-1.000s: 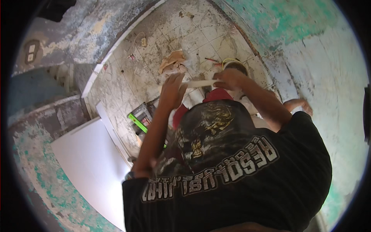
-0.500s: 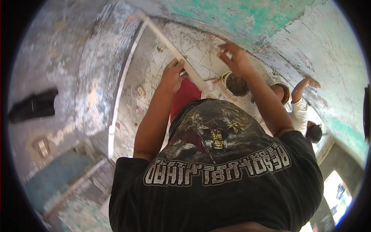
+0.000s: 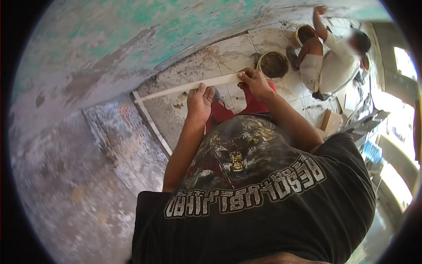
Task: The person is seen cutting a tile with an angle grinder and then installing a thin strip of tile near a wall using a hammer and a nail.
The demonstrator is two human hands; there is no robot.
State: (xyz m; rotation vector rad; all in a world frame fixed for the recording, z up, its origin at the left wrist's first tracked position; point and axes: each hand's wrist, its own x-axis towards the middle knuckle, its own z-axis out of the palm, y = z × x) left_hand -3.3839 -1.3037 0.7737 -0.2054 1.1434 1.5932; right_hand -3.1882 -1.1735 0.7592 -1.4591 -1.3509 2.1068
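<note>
A long, narrow, pale strip point(image 3: 176, 89) is held out in front of me, slanting from its far left tip up to its right end. My right hand point(image 3: 255, 84) pinches the right end between thumb and fingers. Near the middle of its length, my left hand point(image 3: 200, 104) holds the strip from below, its thumb against it and the other fingers partly hidden. The strip's left tip reaches toward the corner by a white-edged ledge point(image 3: 154, 125); whether it touches there I cannot tell.
A bucket of dark wet mix point(image 3: 273, 65) stands beyond my right hand, with another bucket point(image 3: 304, 34) further off. A co-worker point(image 3: 336, 66) in a light shirt squats at the right, one hand raised to the wall. A peeling green-and-grey wall point(image 3: 101, 48) runs ahead. A cardboard box point(image 3: 330, 121) sits at right.
My right hand has come from empty air onto the strip's right end. The strip has swung to a flatter slant. My view has turned right, bringing the co-worker fully into sight.
</note>
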